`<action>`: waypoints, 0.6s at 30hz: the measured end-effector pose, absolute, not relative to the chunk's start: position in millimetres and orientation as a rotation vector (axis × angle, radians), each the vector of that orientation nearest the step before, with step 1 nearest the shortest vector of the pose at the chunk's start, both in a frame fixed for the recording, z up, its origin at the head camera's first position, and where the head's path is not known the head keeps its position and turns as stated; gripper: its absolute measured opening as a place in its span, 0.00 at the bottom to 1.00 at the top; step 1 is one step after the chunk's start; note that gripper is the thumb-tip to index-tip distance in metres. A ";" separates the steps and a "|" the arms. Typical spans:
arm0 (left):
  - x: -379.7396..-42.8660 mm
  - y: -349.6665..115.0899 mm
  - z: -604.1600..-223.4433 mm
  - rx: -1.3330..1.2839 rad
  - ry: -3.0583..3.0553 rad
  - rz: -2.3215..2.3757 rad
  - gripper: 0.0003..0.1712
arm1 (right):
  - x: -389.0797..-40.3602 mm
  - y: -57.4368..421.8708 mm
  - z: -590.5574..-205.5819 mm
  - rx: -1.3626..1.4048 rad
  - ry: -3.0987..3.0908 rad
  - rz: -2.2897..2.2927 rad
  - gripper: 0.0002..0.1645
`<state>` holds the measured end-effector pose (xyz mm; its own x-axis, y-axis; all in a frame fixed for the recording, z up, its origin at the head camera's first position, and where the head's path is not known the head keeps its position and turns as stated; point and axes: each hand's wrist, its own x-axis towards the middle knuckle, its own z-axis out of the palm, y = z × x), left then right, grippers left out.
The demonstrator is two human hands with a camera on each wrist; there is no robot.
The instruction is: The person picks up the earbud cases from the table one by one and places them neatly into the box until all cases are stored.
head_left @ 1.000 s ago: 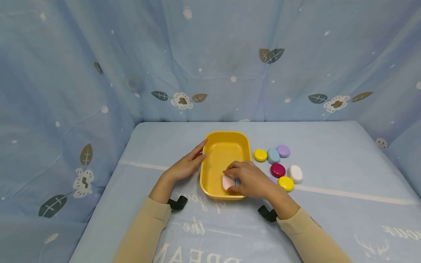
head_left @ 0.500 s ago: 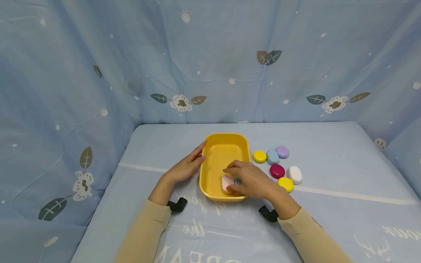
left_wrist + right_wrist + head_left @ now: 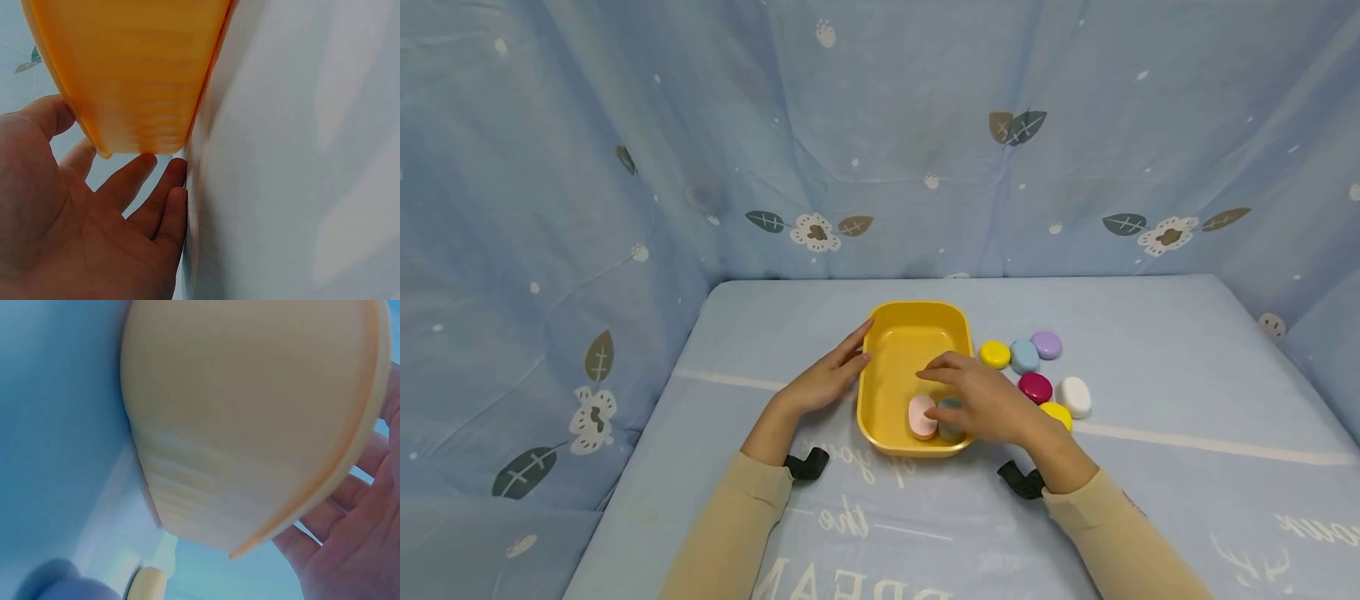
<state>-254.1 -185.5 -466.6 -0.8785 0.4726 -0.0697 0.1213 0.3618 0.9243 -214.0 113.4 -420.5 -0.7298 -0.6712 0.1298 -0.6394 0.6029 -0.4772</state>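
A yellow plastic tray (image 3: 885, 429) with rounded corners rests on the cloth-covered table. Inside, toward its near right corner, a pale pink rounded piece (image 3: 920, 419) lies beside a grey-blue one (image 3: 950, 427), partly covered by my right hand. That right hand (image 3: 991, 402) hovers over the tray's right side, fingers spread, thumb overlapping the pink piece's edge. Along the tray's left wall my left hand (image 3: 820, 382) touches with extended fingers. In the left wrist view, its fingertips (image 3: 147, 160) reach the wall of the tray (image 3: 134, 75).
Right of the tray lie more glossy rounded pieces: yellow (image 3: 995, 355), light blue (image 3: 1024, 357), lilac (image 3: 1047, 345), dark red (image 3: 1035, 388), white (image 3: 1074, 397) and another yellow (image 3: 1057, 415), partly behind my right hand. A patterned blue curtain (image 3: 880, 150) hangs behind the table.
My right hand has let go of the pink piece; its fingers have spread and shifted slightly right, uncovering more of the grey-blue piece. The left hand stays at the tray's wall.
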 end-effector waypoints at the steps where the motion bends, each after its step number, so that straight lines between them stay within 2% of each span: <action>1: -254.6 -185.2 -466.5 0.522 2.308 1.519 0.36 | -214.1 114.6 -419.5 -1.123 2.759 -0.799 0.32; 12: -256.2 -184.5 -465.0 0.505 2.319 1.490 0.35 | -219.0 123.3 -413.8 -1.010 2.809 -0.892 0.34; 18: -254.3 -184.8 -466.3 0.482 2.326 1.487 0.35 | -221.7 129.4 -411.6 -1.035 2.842 -0.944 0.33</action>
<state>-254.3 -184.8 -466.3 -0.8856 0.4538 -0.0987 0.1007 0.3952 0.9131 -221.7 129.4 -411.6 -0.7863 -0.5777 0.2190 -0.5939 0.6091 -0.5257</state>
